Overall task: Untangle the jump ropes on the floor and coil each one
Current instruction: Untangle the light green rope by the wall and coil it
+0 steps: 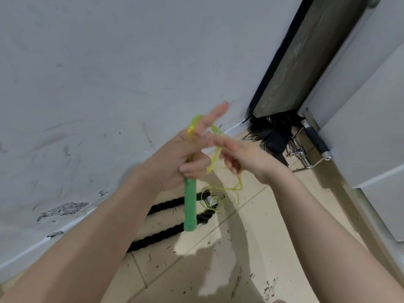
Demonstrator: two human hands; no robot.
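Observation:
My left hand (181,156) grips the green handle (189,206) of a thin yellow-green jump rope (235,188), held upright in the air, with loops of the cord wound over its raised index finger. My right hand (238,156) is close beside it, fingers pinched on the same cord. The loose rest of the cord trails down to a small tangle on the tiled floor below. A thick black rope (161,235) lies on the floor under my hands, along the wall.
A scuffed grey wall (98,73) fills the left and top. At the right a dark panel (306,57) and grey cabinet (360,119) stand, with black gear and chrome bars (306,158) heaped at their foot. The beige tiles (251,248) are littered with small debris.

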